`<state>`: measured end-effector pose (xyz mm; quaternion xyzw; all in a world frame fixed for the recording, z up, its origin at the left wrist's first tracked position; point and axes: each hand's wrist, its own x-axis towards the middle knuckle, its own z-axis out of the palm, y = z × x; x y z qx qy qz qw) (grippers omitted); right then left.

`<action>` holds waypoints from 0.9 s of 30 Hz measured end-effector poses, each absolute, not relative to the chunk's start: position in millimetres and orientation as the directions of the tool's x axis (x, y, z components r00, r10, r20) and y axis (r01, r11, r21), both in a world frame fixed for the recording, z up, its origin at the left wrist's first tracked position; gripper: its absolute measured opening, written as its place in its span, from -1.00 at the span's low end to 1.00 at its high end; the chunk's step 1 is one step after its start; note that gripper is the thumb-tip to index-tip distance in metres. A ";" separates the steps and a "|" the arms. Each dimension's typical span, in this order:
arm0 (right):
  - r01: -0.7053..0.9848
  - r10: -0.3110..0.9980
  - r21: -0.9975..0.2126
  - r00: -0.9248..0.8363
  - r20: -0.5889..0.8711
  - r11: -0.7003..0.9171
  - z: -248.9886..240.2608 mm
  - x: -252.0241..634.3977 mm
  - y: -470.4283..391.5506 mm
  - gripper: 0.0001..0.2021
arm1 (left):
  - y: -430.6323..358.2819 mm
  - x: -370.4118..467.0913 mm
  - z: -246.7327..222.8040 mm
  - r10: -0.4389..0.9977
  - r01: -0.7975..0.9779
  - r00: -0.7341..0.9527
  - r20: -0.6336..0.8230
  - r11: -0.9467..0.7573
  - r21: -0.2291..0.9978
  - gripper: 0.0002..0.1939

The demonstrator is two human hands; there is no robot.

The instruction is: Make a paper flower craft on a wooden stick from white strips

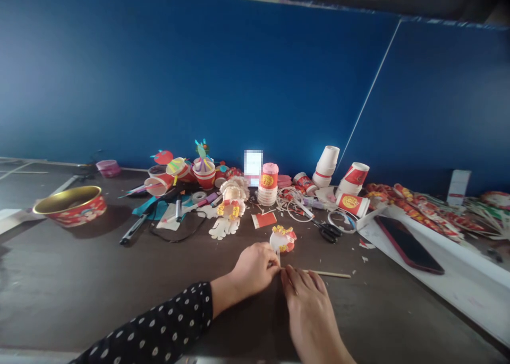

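Note:
Close to the table's front, my left hand [257,268] is closed in a pinch, knuckles up. A narrow white strip [278,260] rises from its fingertips toward a small cut paper-cup piece [283,239] with yellow and red edging. My right hand [308,300] meets it at the fingertips, its bent fingers pressing over a thin wooden stick [332,274] on the table. The stick's far end sticks out to the right; its near end is hidden under my fingers. Beyond my left hand lies a paper doll-like figure [229,210] with a ruffled top.
Black scissors [330,231] lie beyond my right hand. A phone [410,244] rests on a white tray [458,295] at right. A red-gold bowl [71,207] stands at left. Stacked cups [268,186], markers [137,226] and scraps line the back by the blue wall.

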<state>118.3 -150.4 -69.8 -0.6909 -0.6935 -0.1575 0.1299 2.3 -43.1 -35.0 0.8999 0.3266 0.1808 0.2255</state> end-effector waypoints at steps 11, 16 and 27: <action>0.998 0.979 0.011 0.065 0.195 -0.068 -51.4 106.3 -147.8 -0.62 | -43.3 0.4 -36.3 0.666 0.505 0.723 0.185 -0.691 0.517 -0.84; 0.997 0.982 0.012 0.072 0.173 -0.076 -44.8 104.0 -144.9 -0.62 | -38.0 -2.8 -36.4 0.658 0.466 0.723 0.212 -0.690 0.554 -0.87; 0.997 0.981 0.009 0.073 0.180 -0.076 -39.9 106.6 -138.9 -0.62 | -30.8 -4.3 -33.7 0.658 0.488 0.724 0.206 -0.700 0.522 -0.83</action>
